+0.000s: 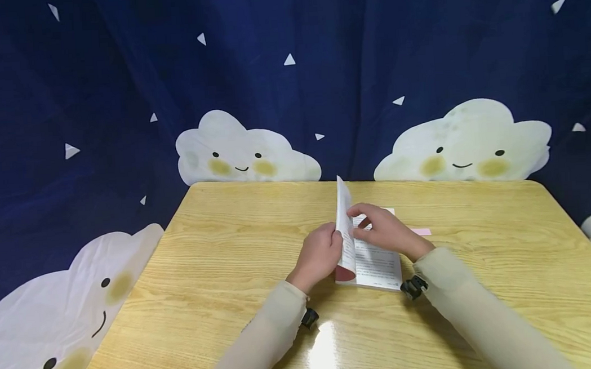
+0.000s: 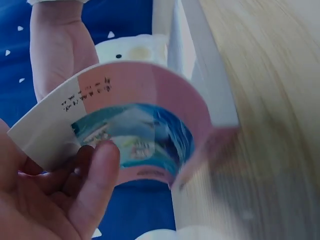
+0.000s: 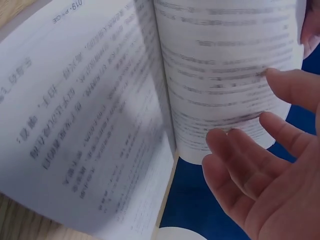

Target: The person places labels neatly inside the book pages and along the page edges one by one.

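A paperback book [image 1: 378, 267] lies spread on the table, its left part lifted upright and bowed. My left hand [image 1: 321, 250] grips the raised cover and pages by their outer edge. In the left wrist view the thumb presses on the pink cover [image 2: 167, 90], which carries a blue picture. My right hand [image 1: 383, 229] is over the open pages, its fingers loosely bent and apart. In the right wrist view its fingertips [image 3: 217, 136] are at the curved printed page [image 3: 225, 55], pinching nothing; whether they touch it I cannot tell. The flat right page [image 3: 95, 130] shows printed text.
A pink paper strip [image 1: 421, 231] sticks out beyond the book's right side. The book rests on a wooden table [image 1: 227, 234]. Behind the table hangs a dark blue curtain [image 1: 290, 94] with smiling clouds.
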Tool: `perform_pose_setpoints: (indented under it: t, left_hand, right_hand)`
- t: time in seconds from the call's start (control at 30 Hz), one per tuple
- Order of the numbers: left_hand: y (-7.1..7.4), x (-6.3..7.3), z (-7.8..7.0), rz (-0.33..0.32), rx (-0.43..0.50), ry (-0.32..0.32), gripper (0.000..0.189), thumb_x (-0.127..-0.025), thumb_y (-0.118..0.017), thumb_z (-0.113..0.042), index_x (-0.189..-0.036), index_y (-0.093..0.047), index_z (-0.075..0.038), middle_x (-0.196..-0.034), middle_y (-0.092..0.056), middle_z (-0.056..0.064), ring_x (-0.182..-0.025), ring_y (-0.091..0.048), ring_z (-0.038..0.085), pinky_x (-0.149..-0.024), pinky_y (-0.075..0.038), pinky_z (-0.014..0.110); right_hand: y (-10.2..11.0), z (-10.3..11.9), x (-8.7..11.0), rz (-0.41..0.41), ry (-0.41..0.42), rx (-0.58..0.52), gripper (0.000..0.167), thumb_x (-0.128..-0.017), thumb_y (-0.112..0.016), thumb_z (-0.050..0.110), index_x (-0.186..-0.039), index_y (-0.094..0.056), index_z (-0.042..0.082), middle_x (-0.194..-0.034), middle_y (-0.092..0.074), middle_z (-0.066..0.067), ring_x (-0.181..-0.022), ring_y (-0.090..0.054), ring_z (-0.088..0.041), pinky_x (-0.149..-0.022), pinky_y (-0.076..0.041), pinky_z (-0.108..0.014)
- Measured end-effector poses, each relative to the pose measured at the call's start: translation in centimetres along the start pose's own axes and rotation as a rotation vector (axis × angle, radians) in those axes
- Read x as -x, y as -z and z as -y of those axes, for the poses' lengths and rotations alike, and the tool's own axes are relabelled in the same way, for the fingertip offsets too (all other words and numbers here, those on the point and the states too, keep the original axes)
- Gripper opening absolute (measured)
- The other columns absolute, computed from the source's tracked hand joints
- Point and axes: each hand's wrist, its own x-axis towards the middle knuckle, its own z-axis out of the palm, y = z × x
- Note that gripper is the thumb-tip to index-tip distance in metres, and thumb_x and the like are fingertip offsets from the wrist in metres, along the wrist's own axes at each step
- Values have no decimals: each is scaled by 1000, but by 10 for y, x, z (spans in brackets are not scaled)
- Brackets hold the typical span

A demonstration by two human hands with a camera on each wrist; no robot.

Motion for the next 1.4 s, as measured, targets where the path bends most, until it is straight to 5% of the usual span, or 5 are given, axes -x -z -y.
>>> perform_pose_setpoints:
  t: [0.87,1.0,1.17,1.27,1.4]
  left_hand:
    - [38,12,44,21,-153,184,31,-101,-39,-20,-81,-60,-9,-61,-43,1,-50,-40,15,-46,-32,26]
    - [40,12,48,43,-171,197,32,-101,-39,-22,-88,-63,-6,-78,-57,9,-65,-52,21,-54,-41,32]
    - [42,11,51,31,-285,209,44,-101,-42,-25,-131,-56,4,-135,-53,22,-112,-59,36,-87,-53,48]
    - [41,13,50,-16,-407,153,52,-99,-50,-23,-144,-44,4,-150,-39,26,-129,-51,41,-98,-51,53]
    - [36,16,43,-84,-639,-91,42,-94,-61,-20,-131,-58,0,-150,-45,21,-137,-44,41,-105,-45,56]
  right_hand:
    - [-20,-1,-13,194,-66,149,67,-93,-67,29,-150,-41,6,-157,-39,-20,-147,-35,-38,-121,-30,-53]
    - [-21,1,-13,197,-73,161,66,-93,-67,29,-150,-42,6,-156,-40,-20,-147,-35,-39,-120,-31,-53]
    - [-25,1,-17,198,-80,203,65,-93,-67,32,-149,-44,9,-154,-41,-22,-144,-40,-38,-118,-35,-52]
    - [-27,2,-20,211,-97,245,65,-93,-67,36,-150,-44,12,-154,-41,-22,-140,-45,-38,-116,-38,-52]
    - [-29,4,-21,208,-84,305,65,-92,-68,39,-148,-47,13,-150,-44,-24,-134,-51,-39,-112,-43,-53]
